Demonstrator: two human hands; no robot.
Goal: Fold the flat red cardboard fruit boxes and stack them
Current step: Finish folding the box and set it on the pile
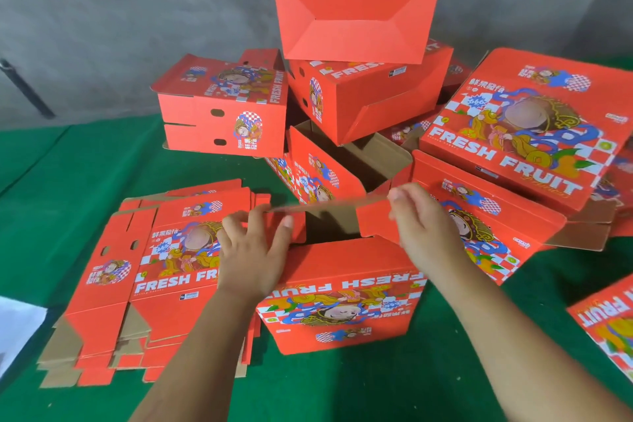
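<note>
Far left on the green-covered counter (85, 161): a stack of flat red cardboard blanks (144, 271), printed face up, brown undersides showing at the near edge. Behind it, a folded box (222, 110) lying on its side. At centre, nearest the camera, a half-folded box (342, 298), artwork upside down, top open. Left hand (251, 250) on that box's left end, fingers (236, 221) spread and curled over a small red end flap, thumb out to the right. Right hand (423, 219) at the box's right end, thumb and fingers pinching a red flap (375, 221) held up over the opening. Behind the hands, an open box (346, 161) showing its brown inside, and above it a leaning pile of folded boxes, the topmost box (356, 10) turned bottom toward the camera. Right of centre, more folded boxes lying printed side up, one large box (524, 127) resting tilted across another. At the right edge, part of one more printed carton (606, 325).
</note>
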